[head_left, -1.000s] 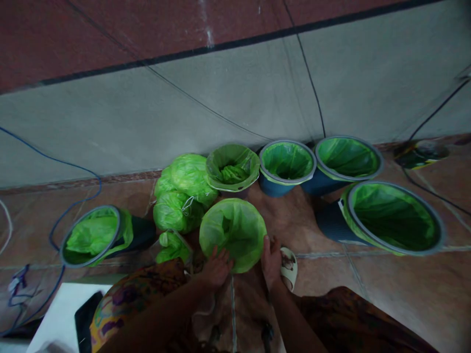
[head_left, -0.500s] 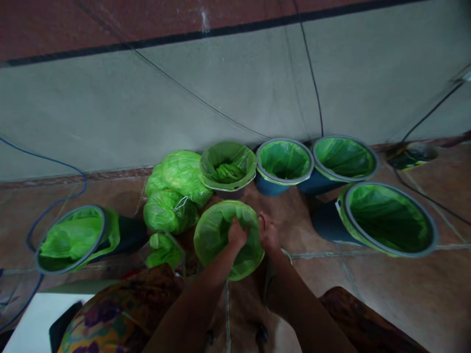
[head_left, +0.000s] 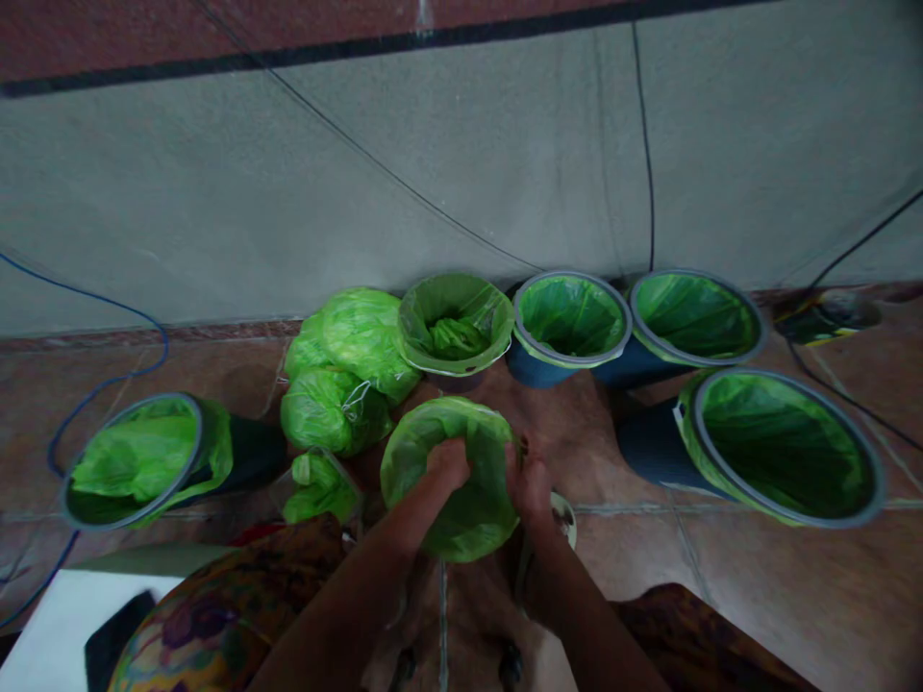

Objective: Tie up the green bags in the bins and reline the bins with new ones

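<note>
A bin lined with a thin green bag stands in front of me, its mouth facing up. Inside the mouth is my left hand, closed like a fist near the left inner wall; whatever its fingers hold is hidden. My right hand is closed around the right edge of the same bin, gripping the bag where it folds over the rim. The bin's lower body is mostly hidden by the bag and my arms.
Lined bins stand along the wall, with a large tilted bin at right and another at left. Stuffed green bags and a small green bundle lie left of centre. A blue cable crosses the floor.
My left hand has shifted left inside the bin, towards its left wall. My right hand stays at the right rim. The view has shifted slightly.
</note>
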The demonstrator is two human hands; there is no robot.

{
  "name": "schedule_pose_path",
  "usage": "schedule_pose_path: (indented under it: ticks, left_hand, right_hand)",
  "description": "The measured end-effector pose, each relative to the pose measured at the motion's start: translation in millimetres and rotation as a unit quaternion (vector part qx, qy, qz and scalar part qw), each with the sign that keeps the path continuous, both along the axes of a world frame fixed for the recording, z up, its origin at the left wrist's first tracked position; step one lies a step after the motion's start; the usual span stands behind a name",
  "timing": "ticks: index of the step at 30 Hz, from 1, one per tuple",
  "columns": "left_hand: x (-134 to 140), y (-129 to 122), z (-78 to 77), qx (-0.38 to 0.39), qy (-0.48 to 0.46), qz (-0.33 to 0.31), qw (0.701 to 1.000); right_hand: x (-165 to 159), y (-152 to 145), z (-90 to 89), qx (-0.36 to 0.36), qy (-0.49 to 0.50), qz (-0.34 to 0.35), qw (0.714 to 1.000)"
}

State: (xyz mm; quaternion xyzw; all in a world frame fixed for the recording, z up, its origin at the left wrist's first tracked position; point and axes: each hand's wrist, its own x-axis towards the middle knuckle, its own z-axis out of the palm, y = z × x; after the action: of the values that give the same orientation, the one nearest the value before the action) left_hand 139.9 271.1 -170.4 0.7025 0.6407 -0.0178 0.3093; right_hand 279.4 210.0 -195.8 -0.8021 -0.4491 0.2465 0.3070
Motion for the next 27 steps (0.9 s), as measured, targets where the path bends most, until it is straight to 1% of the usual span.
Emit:
schedule_pose_path:
  ticks: [1,3,5,6,7,8,10,12,13,15,17,23,27]
  left_hand:
    - [-3.0,1.7,8.2,0.012,0.013,0.006,1.000]
    - [-7.6,11.4,24.6,0.067,0.023,0.027,0.997]
    - [-11.0,29.2,37.2,0.151,0.003,0.045,0.987]
    - [-12.5,40.0,40.6,0.182,-0.013,0.036,0.983]
    - [-13.8,50.9,41.9,0.195,-0.028,0.019,0.980]
    - [-15.2,61.3,41.2,0.187,-0.041,0.000,0.981]
    - [-18.0,78.0,35.2,0.147,-0.066,-0.040,0.986]
    - [-21.0,87.8,26.7,0.109,-0.094,-0.066,0.987]
    - [-22.3,90.4,22.7,0.100,-0.109,-0.070,0.987]
    - [-24.2,92.6,16.4,0.097,-0.132,-0.058,0.985]
    - [-24.5,93.1,12.4,0.105,-0.136,-0.033,0.985]
    - [-19.5,93.7,5.3,0.130,-0.056,0.038,0.989]
    - [-20.4,92.3,1.3,0.132,-0.026,0.079,0.988]
  right_hand:
    - [2.5,7.2,6.6,0.013,-0.003,-0.004,1.000]
    - [6.8,26.1,18.8,0.042,-0.002,0.010,0.999]
    - [8.4,48.0,27.5,0.051,-0.005,0.054,0.997]
    - [8.1,58.5,30.1,0.044,-0.006,0.081,0.996]
    - [7.2,67.9,31.6,0.033,-0.008,0.106,0.994]
    - [5.7,75.7,32.0,0.018,-0.010,0.127,0.992]
    - [2.3,85.9,30.2,-0.014,-0.015,0.148,0.989]
    - [-0.6,89.5,26.2,-0.032,-0.020,0.145,0.989]
    - [-1.6,89.7,23.8,-0.033,-0.019,0.138,0.990]
    - [-2.6,88.6,19.3,-0.026,-0.009,0.124,0.992]
    - [-2.9,87.7,15.6,-0.021,0.003,0.106,0.994]
    - [-4.0,90.2,7.9,-0.044,-0.001,0.064,0.997]
    - [-3.7,89.2,2.3,-0.062,0.002,0.026,0.998]
